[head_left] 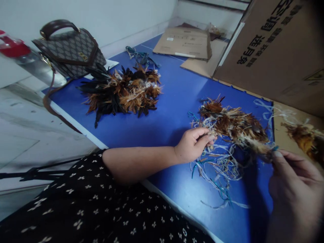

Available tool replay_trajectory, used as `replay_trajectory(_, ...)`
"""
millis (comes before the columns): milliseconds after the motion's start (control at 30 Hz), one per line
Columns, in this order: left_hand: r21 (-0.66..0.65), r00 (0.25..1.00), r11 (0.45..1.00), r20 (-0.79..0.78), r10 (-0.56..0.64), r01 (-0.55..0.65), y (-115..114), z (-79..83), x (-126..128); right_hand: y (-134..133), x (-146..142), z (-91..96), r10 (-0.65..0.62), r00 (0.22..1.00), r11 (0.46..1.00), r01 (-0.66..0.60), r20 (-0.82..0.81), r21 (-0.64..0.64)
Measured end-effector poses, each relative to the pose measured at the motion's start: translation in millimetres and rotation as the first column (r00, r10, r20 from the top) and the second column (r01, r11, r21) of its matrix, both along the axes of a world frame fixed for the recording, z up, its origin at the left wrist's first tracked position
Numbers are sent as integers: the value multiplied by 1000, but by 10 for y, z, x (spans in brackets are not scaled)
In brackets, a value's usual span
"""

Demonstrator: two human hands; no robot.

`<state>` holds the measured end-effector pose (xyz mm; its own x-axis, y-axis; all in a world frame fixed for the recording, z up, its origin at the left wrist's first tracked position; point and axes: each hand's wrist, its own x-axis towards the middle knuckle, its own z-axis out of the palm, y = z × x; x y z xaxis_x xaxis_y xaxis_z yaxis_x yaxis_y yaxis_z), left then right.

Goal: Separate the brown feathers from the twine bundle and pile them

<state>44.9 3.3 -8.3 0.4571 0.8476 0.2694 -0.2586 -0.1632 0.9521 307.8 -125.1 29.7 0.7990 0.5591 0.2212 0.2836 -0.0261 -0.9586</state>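
Note:
A strand of brown and tan feathers [235, 126] bound with pale strings lies across the blue table [174, 98]. My left hand [193, 144] rests on the table and pinches the strand's near left end, fingers closed. My right hand [295, 184], at the lower right, grips the strand's right end between thumb and fingers. Loose white and teal strings [220, 168] lie tangled under the strand.
A second heap of brown and black feathers [123, 91] lies at the table's back left, beside a patterned handbag [69, 49]. Flat cardboard [186, 42] lies at the far end. A big cardboard box [275, 47] stands at the right, with more feathers [305, 138] beside it.

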Motion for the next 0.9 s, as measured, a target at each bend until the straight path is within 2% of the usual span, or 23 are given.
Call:
replay_trajectory(67,-5,1000,1000,1,-5,5,-3,2,2,49,19,-12,-7,996,996,16,-92,93)
replay_trajectory(167,-12,1000,1000,-9,-12,12,-7,5,4,135,13,-35,68,986,979,-36,-153,202)
replay_trajectory(267,-14,1000,999,-11,-29,29,-8,1,7,169,-37,-49,137,975,975,-101,-177,197)
replay_trajectory(367,-6,999,999,9,-40,40,-4,-5,7,133,-82,-68,86,991,986,-70,-105,149)
replay_trajectory(467,12,999,999,25,-42,42,2,-10,3,65,-76,-98,53,996,998,-55,68,36)
replay_trajectory(533,17,999,999,14,-44,44,5,-13,0,30,-40,-113,154,965,984,-129,213,-124)
replay_trajectory(600,15,999,999,4,-47,47,6,-15,-2,11,10,-115,320,887,921,-209,333,-329)
replay_trajectory(667,18,999,999,-11,-51,51,7,-16,-4,5,64,-108,456,802,841,-247,385,-481)
replay_trajectory(733,29,998,998,-27,-48,49,6,-15,-5,-1,119,-102,526,757,792,-271,388,-547)
replay_trajectory(900,36,998,998,-23,-50,51,-6,-6,-6,-3,221,-101,621,645,739,-293,445,-606)
